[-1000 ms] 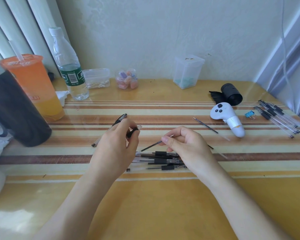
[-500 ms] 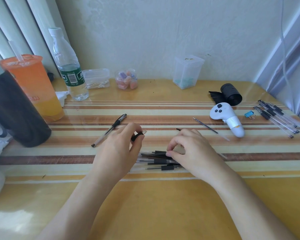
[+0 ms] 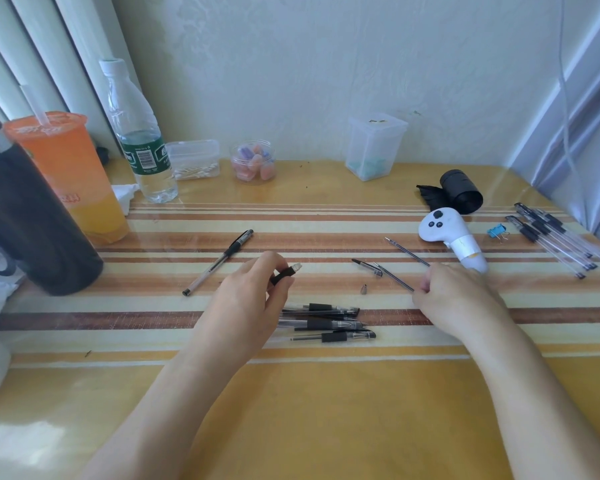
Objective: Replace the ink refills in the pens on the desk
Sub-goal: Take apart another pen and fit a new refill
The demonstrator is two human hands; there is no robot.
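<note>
My left hand (image 3: 246, 299) grips a pen barrel (image 3: 286, 273) with a black grip and a clear open end, held just above the desk. My right hand (image 3: 454, 296) rests on the desk to the right, its curled fingers pinching the near end of a thin ink refill (image 3: 394, 277). A second refill (image 3: 407, 251) lies just behind it. A black pen cap (image 3: 368, 266) and a small metal tip (image 3: 363, 289) lie between my hands. A pile of black-grip pens (image 3: 326, 322) sits below them. One whole pen (image 3: 219, 261) lies to the left.
A black flask (image 3: 32, 230), an orange drink cup (image 3: 73, 178) and a water bottle (image 3: 139, 140) stand at the left. Small clear boxes line the wall. At the right lie a white controller (image 3: 447, 233), a black roll (image 3: 461, 190), a blue clip (image 3: 496, 232) and several more pens (image 3: 561, 240).
My right hand left the pen pile and moved right to the refills lying on the desk. The cap and metal tip now show between my hands. My left hand barely moved.
</note>
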